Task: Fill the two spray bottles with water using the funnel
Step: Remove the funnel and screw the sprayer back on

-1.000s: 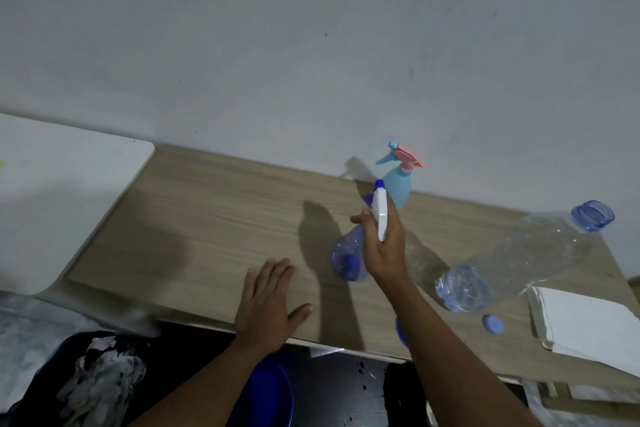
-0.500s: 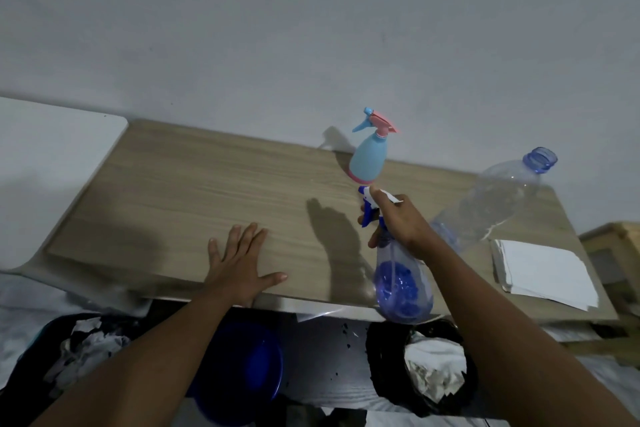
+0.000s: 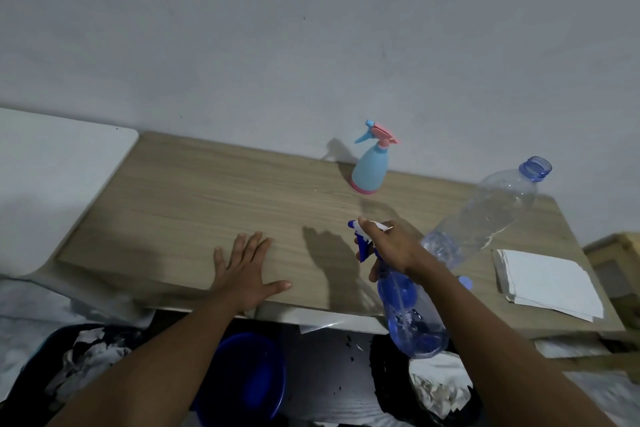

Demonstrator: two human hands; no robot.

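Under the right hand (image 3: 391, 246), most of the blue sprayer's (image 3: 412, 319) head is hidden; its fingers curl round the neck, holding that sprayer tilted over the counter's (image 3: 207, 201) near edge; the body is translucent blue, with a tube inside, and the water level cannot be told; left hand (image 3: 242, 270) lies flat on the counter, fingers wide, holding nothing; pale sprayer (image 3: 370, 170) stands upright near the wall, with pink trigger and base; clear bottle's (image 3: 491, 215) base and a blue cap (image 3: 465, 282) are partly behind the right forearm.
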